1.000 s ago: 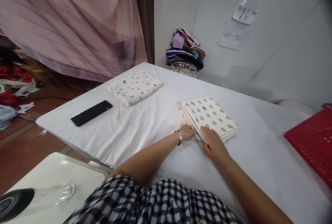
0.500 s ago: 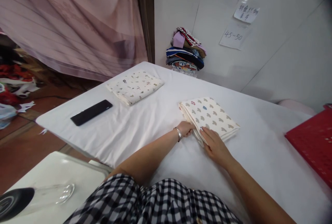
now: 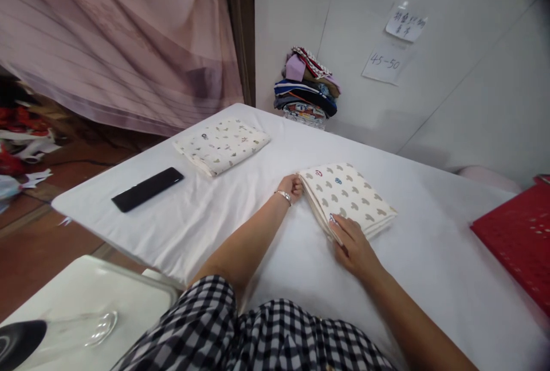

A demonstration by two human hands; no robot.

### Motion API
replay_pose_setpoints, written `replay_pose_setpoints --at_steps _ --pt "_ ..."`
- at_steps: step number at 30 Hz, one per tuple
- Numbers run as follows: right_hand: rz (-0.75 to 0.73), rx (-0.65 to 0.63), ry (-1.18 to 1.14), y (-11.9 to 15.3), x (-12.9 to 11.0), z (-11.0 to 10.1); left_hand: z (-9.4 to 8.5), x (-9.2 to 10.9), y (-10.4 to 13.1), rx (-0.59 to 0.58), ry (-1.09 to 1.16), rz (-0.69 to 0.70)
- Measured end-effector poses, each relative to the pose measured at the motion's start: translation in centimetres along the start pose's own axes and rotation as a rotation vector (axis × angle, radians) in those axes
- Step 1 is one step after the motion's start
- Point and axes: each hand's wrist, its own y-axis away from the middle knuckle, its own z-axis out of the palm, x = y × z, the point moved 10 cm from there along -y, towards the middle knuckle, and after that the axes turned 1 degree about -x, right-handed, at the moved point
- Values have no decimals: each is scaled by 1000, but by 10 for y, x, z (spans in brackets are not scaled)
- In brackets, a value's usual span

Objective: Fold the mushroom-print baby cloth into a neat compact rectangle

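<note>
A folded cream cloth (image 3: 348,192) with grey-brown mushroom-like prints, plus one red and one blue print, lies on the white-covered table. At its far left corner, my left hand (image 3: 293,188) has its fingers closed on the edge. My right hand (image 3: 350,242) grips the near corner, fingers on top and thumb at the side. Layers of the fold show along the edge between both hands. Farther left rests a second folded cream cloth (image 3: 223,145) with small scattered prints, apart from my hands.
A black phone (image 3: 148,189) lies near the table's left edge. At right stands a red basket (image 3: 515,233). A stack of folded clothes (image 3: 306,87) is behind the table, by the wall. On a white stool (image 3: 129,291) at lower left lies a clear bottle (image 3: 77,325).
My left hand has slid away from my right hand, along the cloth's left edge to its far corner. My right hand has shifted slightly down at the near corner.
</note>
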Motion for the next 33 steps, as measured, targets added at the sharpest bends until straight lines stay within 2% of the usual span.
replay_pose_setpoints --at_steps 7,12,15,17,18,20,22,24,25,27,30,33 --pt "23 -33 4 6 3 5 -6 5 5 36 41 54" --pt "39 -53 6 6 4 6 -16 12 6 131 -126 120" --pt "52 -48 -4 4 5 5 -23 24 11 237 -250 229" --pt "46 -34 -10 3 5 4 -21 38 19 309 -374 400" --pt "39 -23 -12 2 5 3 -13 47 26 331 -500 533" --pt "29 -9 -12 0 4 2 23 56 45 284 -893 851" --pt "31 -14 -5 -2 3 2 70 35 59 113 -1349 1113" --pt "35 -50 8 -2 3 3 94 -1 60 -77 -1670 1188" --pt "35 -75 13 -1 3 3 98 -15 57 -136 -1776 1184" --pt "41 -121 15 3 4 2 96 -31 50 -177 -1893 1142" --pt "56 -146 -7 14 11 -5 89 -34 43 -180 -1930 1105" --pt "98 -84 -62 29 29 -19 87 -30 42 -180 -1928 1068"
